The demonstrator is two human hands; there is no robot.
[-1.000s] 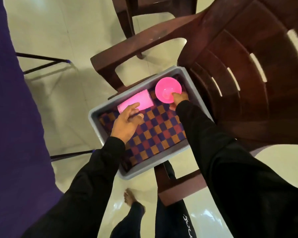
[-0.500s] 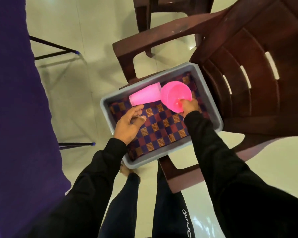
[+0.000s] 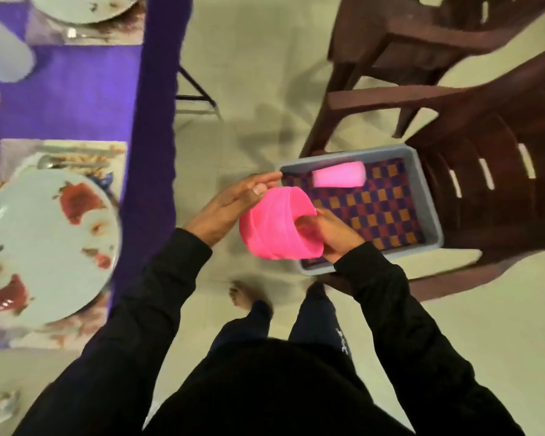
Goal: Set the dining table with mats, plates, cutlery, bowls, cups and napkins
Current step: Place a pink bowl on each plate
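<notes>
My right hand (image 3: 331,236) grips a pink bowl (image 3: 274,228) by its rim, fingers inside, holding it tilted in the air left of the grey bin (image 3: 428,196). My left hand (image 3: 233,204) is flat and open against the bowl's left side, fingers stretched. A pink cup (image 3: 339,178) lies on its side in the bin on a checkered mat (image 3: 378,212). On the purple table (image 3: 70,92) at left a floral plate (image 3: 41,243) sits on a place mat (image 3: 16,338), with cutlery (image 3: 76,163) above it.
The bin rests on the seat of a dark brown plastic chair (image 3: 501,158); a second chair (image 3: 400,36) stands behind. Another plate (image 3: 85,7) and a white cup (image 3: 4,58) sit further up the table. A crumpled napkin (image 3: 0,404) lies at bottom left. My feet stand on pale floor tiles.
My right hand lifted the pink bowl out of the bin and carried it left. My left hand left the bin and came up beside the bowl. The view swung left, showing the table.
</notes>
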